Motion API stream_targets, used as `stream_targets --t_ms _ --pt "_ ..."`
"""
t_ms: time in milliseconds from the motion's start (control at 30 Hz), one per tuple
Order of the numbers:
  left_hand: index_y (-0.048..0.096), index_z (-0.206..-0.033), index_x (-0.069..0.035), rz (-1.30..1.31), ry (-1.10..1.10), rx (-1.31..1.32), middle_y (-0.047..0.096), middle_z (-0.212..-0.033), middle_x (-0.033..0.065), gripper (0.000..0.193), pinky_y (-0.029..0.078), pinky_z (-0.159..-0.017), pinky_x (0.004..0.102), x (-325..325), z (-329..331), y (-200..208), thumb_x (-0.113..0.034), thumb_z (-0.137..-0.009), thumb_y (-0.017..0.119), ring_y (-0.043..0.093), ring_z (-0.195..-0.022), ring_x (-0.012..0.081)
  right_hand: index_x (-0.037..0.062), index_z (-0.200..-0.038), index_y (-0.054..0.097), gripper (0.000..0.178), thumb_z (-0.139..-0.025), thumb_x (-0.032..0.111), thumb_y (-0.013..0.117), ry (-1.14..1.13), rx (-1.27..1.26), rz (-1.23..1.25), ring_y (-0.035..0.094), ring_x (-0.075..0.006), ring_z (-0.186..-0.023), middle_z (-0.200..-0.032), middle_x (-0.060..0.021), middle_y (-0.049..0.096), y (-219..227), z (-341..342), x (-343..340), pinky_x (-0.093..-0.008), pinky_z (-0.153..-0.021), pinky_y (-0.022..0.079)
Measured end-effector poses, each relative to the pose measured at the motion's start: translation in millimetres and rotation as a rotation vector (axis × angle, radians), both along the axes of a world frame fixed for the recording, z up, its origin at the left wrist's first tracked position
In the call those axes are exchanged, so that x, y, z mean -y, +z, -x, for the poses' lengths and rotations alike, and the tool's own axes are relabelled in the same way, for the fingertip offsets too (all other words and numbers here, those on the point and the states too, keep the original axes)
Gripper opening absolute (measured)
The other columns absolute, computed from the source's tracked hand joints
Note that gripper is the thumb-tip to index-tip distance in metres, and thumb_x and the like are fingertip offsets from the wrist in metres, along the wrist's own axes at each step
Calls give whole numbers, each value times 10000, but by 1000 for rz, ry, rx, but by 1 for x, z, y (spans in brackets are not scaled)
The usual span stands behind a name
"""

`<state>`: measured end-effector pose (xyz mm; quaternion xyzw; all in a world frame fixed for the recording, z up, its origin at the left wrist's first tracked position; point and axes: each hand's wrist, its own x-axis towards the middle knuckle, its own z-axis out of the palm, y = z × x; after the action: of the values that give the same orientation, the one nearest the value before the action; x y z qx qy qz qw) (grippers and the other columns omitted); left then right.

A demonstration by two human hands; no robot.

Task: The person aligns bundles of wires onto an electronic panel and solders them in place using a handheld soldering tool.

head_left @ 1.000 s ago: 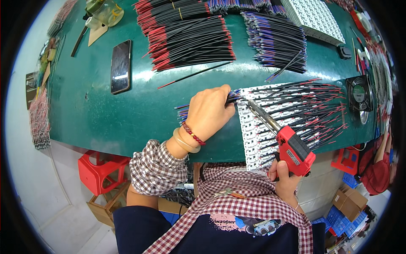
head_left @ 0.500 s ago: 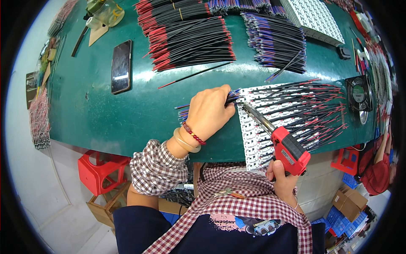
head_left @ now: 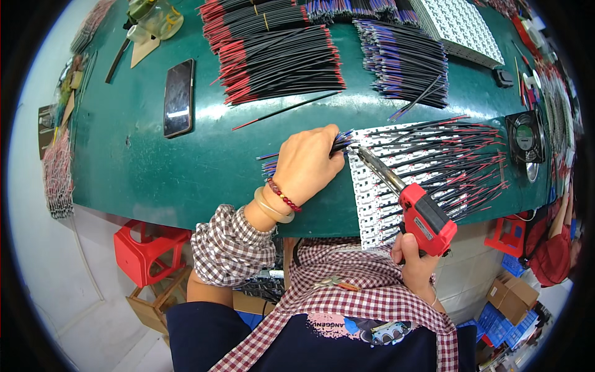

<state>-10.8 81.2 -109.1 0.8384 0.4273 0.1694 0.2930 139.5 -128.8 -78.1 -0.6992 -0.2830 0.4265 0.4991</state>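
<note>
My left hand (head_left: pixel 308 158) is closed round a bundle of thin black wires with blue ends (head_left: pixel 269 166), whose other ends poke out by the thumb at the left edge of a white panel (head_left: pixel 365 211). My right hand (head_left: pixel 414 263) grips a red and black soldering gun (head_left: pixel 427 218) from below. Its metal tip points up and left, close to the left hand's fingertips at the panel's upper left corner. Whether the tip touches a wire or the panel I cannot tell. Rows of black wires with red ends (head_left: pixel 458 161) lie across the panel, reaching past its right side.
Beyond the panel lie piles of red-ended wires (head_left: pixel 282 65) and blue-ended wires (head_left: pixel 406 62), with a stack of white panels (head_left: pixel 462 31) behind. A phone (head_left: pixel 179 98) rests on the left of the green table (head_left: pixel 211 167). A small black fan (head_left: pixel 525 137) stands at right.
The soldering gun has shifted very slightly to the right, its tip a little away from the left hand's fingertips. My left hand keeps its place and its hold on the wires.
</note>
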Motion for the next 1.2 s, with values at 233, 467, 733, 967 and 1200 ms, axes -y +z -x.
stream_targets --t_ms 233,467,733,967,1200 --pt "533 -749 1 -11 11 7 587 -673 198 151 445 -593 456 1 -1 -2 -120 -745 624 574 -647 407 2 -679 528 298 -929 162 540 2 8 41 467 -118 -465 -548 -41 498 -5 1 3 -259 -459 374" --pt "530 -742 1 -1 25 17 584 -669 198 152 440 -589 457 2 -2 0 -119 -742 623 572 -640 406 -6 -697 532 290 -925 172 549 -3 -2 26 469 -121 -476 -551 -43 494 -5 2 4 -261 -459 372" --pt "533 -743 1 2 25 1 583 -669 199 156 445 -592 454 2 -1 0 -124 -743 627 573 -642 406 -25 -784 541 284 -938 213 552 -47 -33 -62 465 -123 -467 -560 -51 494 -4 0 7 -262 -451 382" --pt "539 -753 4 -1 10 7 587 -678 202 158 447 -596 457 1 -1 -1 -126 -746 627 573 -648 409 -13 -731 525 304 -931 211 565 15 -20 -10 467 -124 -471 -560 -52 492 -8 -1 9 -266 -456 383" --pt "542 -751 4 0 12 15 581 -668 202 149 445 -591 453 1 -1 -1 -122 -746 621 571 -641 406 -9 -714 517 298 -932 189 555 26 -16 4 460 -125 -470 -555 -51 489 -9 -2 8 -262 -460 375"
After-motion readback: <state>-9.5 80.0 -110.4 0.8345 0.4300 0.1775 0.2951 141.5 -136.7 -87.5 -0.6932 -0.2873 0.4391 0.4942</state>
